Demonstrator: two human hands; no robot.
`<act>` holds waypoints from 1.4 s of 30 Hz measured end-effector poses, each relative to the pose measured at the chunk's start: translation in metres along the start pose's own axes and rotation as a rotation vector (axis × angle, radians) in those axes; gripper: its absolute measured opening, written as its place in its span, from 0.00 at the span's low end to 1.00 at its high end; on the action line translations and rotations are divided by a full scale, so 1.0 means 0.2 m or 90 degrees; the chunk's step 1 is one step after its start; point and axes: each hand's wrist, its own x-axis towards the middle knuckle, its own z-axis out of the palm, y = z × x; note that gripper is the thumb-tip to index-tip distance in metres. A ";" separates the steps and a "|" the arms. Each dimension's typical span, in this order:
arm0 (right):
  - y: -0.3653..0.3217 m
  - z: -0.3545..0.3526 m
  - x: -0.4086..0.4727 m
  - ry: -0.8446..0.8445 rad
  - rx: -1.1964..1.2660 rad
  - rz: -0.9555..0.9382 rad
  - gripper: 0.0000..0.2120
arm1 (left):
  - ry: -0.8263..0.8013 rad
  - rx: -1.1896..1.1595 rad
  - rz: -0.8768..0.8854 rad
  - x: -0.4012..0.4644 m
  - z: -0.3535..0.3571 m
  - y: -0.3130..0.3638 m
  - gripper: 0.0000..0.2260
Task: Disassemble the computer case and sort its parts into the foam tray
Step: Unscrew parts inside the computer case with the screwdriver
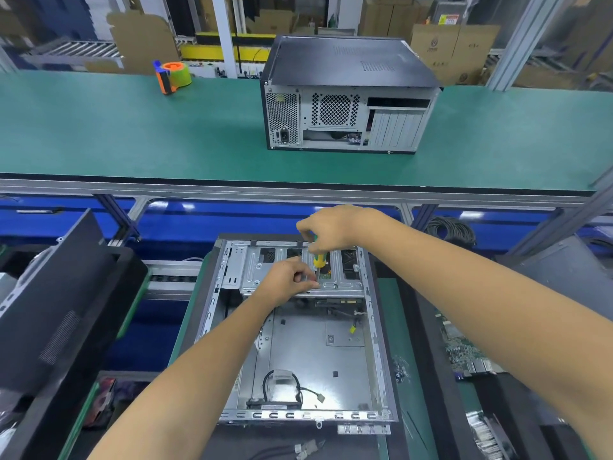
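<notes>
A black side panel (63,293) leans at the far left, its vent grille facing the camera; behind it, on the upper green bench (132,134), an orange tape dispenser (172,76) stands by itself. At centre an open case (298,333) lies flat on the lower station, its bare metal floor up, a black cable (285,386) looped near the front edge and a yellow-tagged lead (353,328) further back; the drive cage (265,270) spans the far end of the case. The left hand (288,277) rests on that cage, fingers curled and pinching at a small spot on the metal (what it pinches is too small to tell); just right of it the right hand (328,230) grips the top of a yellow-handled screwdriver (320,258), held upright with its tip down into the cage beside the left fingertips. Above, on the upper bench, a second case (348,94) stands closed, its rear fan grille and slot covers toward the camera. To the right of the open case a scatter of small screws (401,368) lies on the green mat (388,310); further right a green circuit board (464,353) sits in a dark foam tray (428,327), partly hidden by the right forearm; a coil of black wire (451,229) lies behind it under the bench.
</notes>
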 end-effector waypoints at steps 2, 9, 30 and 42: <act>0.00 -0.01 0.00 0.026 -0.082 0.027 0.11 | -0.002 0.000 0.005 0.00 0.00 -0.01 0.06; -0.04 -0.01 0.00 0.000 0.106 -0.044 0.05 | 0.006 -0.001 -0.014 0.00 0.00 0.00 0.07; -0.03 -0.01 -0.04 -0.027 0.137 -0.030 0.08 | 0.013 -0.009 -0.016 0.00 0.01 0.00 0.08; -0.10 -0.01 -0.02 -0.094 0.237 -0.075 0.08 | 0.003 -0.037 -0.048 0.00 0.02 -0.01 0.08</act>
